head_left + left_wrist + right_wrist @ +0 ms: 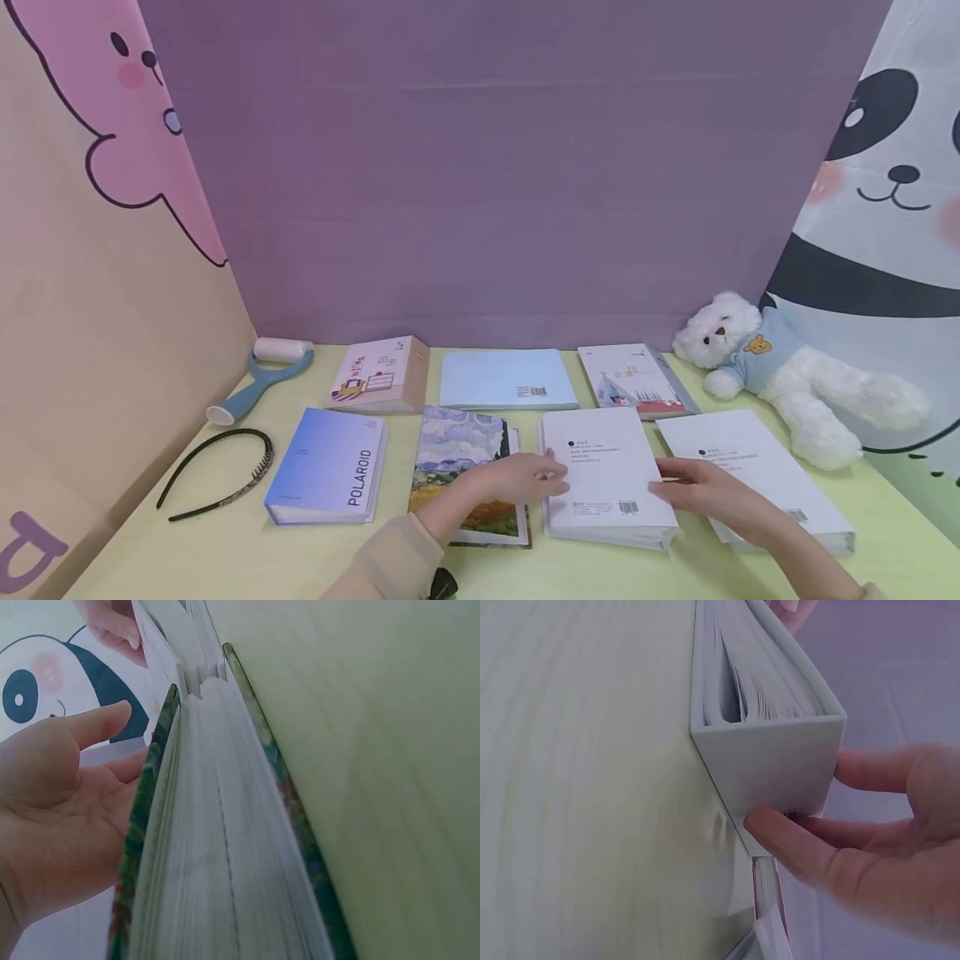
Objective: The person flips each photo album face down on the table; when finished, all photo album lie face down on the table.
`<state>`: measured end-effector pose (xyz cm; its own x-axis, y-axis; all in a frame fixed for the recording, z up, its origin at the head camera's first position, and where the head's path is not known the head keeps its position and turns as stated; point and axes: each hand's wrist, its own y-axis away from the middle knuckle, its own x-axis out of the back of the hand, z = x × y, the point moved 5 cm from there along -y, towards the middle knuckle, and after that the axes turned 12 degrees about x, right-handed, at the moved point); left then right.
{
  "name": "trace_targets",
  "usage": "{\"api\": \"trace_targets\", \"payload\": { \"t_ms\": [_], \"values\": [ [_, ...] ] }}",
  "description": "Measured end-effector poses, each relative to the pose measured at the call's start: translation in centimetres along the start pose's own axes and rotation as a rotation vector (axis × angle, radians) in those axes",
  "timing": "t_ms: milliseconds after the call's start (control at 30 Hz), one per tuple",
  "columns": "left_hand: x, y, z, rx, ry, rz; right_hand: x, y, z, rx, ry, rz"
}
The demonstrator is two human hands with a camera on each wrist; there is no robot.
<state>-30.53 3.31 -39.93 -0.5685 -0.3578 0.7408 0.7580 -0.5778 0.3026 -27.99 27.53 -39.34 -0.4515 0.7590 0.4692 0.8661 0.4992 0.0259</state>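
Observation:
A white photo album (pixel 600 458) with small print and a barcode lies flat between my two hands. My left hand (pixel 525 477) is at its left edge, thumb held out and fingers loosely extended; in the left wrist view an album with a green patterned cover (pixel 300 832) hides part of this hand. On the other side, my right hand (pixel 701 493) touches the white album's spine (pixel 765 765) with extended fingers. The landscape-painting album (pixel 468 450) lies beneath my left forearm. Another white album (pixel 757 467) lies beside my right hand, partly covered by it.
A blue POLAROID album (pixel 326 462), a headband (pixel 255 475) and a lint roller (pixel 262 383) are at left. Along the back lie a pink album (pixel 375 375), a light blue album (pixel 487 379) and a tent-pattern album (pixel 630 379). A white teddy bear (pixel 810 383) lies at right.

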Motion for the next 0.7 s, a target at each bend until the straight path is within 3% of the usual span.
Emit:
{"api": "trace_targets", "payload": {
  "t_ms": [367, 700],
  "values": [
    [-0.59, -0.06, 0.37, 0.017, 0.043, -0.044, 0.31, 0.26, -0.12, -0.091, 0.06, 0.077],
    [-0.71, -0.25, 0.2, 0.041, 0.006, -0.045, 0.16, 0.07, -0.1, -0.042, 0.027, 0.076]
  ]
}}
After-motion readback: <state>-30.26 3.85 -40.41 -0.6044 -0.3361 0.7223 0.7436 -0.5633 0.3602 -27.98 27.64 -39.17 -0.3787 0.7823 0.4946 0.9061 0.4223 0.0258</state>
